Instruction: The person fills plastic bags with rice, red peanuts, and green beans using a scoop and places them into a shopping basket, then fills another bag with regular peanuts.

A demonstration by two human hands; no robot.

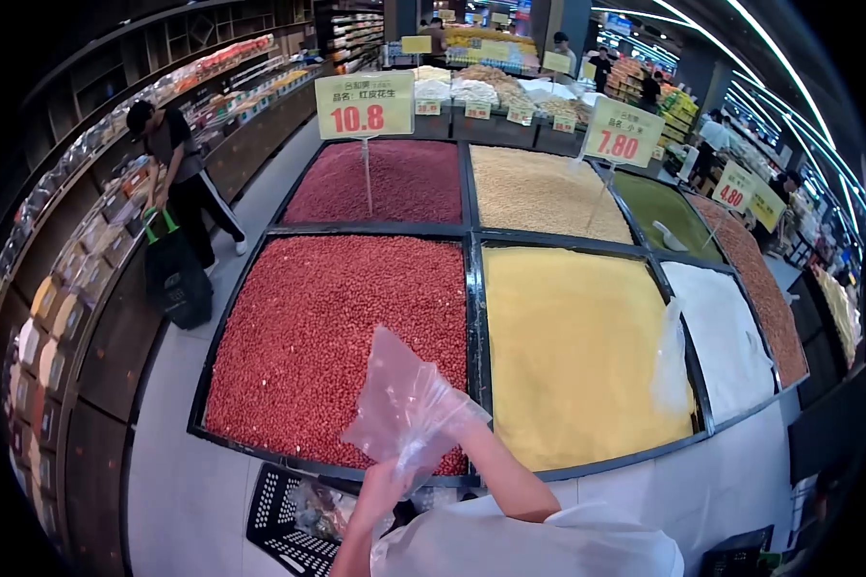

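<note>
A clear plastic bag (394, 385) spreads over the near side of a bin of red-skinned peanuts (327, 308). My left hand (389, 478) is closed on the bag's lower end, by the bin's front rim. From the right, my right hand (460, 423) reaches into or behind the crinkled plastic; its fingers are hidden under the film and glare. Right of the peanuts lies a bin of fine yellow grain (568, 356), with another clear bag (671, 356) resting at its right edge. Below my left hand, a black basket (281, 519) holds a plastic-wrapped item (319, 508).
Behind are bins of dark red beans (385, 183), pale grain (544, 188) and green beans (659, 207); a white bin (722, 327) is to the right. Price signs (364, 106) stand on poles. At left, a person (178, 168) carries a black bag (176, 279) beside shelving.
</note>
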